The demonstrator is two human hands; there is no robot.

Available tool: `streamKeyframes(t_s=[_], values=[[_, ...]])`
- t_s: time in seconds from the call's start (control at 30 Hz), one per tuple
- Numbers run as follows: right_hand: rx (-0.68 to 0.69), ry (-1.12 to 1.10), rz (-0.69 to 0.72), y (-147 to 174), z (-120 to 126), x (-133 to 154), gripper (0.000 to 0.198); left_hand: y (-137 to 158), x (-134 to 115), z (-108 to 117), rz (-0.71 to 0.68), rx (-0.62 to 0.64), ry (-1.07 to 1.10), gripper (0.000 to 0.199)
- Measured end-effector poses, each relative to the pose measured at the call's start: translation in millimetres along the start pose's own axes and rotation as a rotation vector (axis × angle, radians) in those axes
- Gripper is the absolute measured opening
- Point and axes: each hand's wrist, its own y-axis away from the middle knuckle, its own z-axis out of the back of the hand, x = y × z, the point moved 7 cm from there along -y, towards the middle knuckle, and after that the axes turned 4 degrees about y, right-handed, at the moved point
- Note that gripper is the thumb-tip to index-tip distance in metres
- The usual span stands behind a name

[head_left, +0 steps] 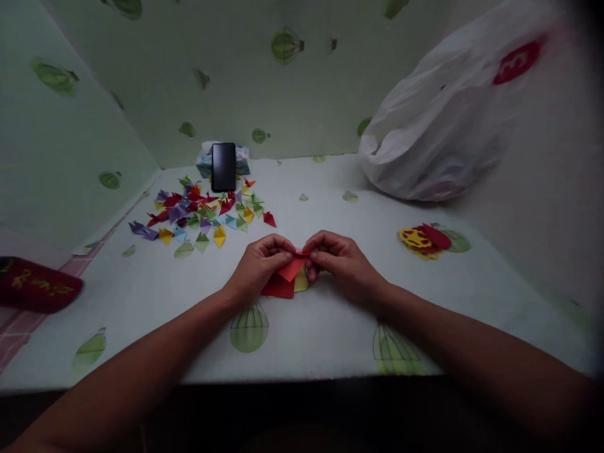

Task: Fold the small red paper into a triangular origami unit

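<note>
A small red sheet of origami paper, partly folded with a point facing me, is pinched along its far edge by both hands. My left hand grips its left side between thumb and fingers. On the right side, my right hand holds the same edge the same way. Beneath it on the table lie more paper squares, a red one and a yellow one, partly covered by the held sheet and the hands.
Many-coloured folded paper figures are spread at the back left, before a phone leaning on a tissue box. Red and yellow cut-outs lie to the right. A white plastic bag stands behind them; a dark red object lies far left.
</note>
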Motion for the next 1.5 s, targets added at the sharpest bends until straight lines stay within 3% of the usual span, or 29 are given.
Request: streamKeyframes(t_s=[0.37,0.6,0.87,1.2,1.5], values=[[-0.016,-0.07,0.009,2,0,3,0.004,0,-2,-1,-0.012,0.019,0.058,0.009],[0.002,-0.154,-0.035,0,-1,-3,0.002,8,-19,-6,-0.148,0.062,-0.135,0.005],[-0.016,-0.138,-0.055,0,-2,-3,0.004,4,-13,-6,-0.112,0.036,-0.107,0.022],[-0.004,-0.148,-0.111,0,-3,-8,0.011,4,-21,-8,-0.168,0.091,-0.283,0.016],[-0.04,-0.133,-0.104,-2,1,-8,0.007,0,-16,-6,-0.149,0.124,-0.208,0.019]])
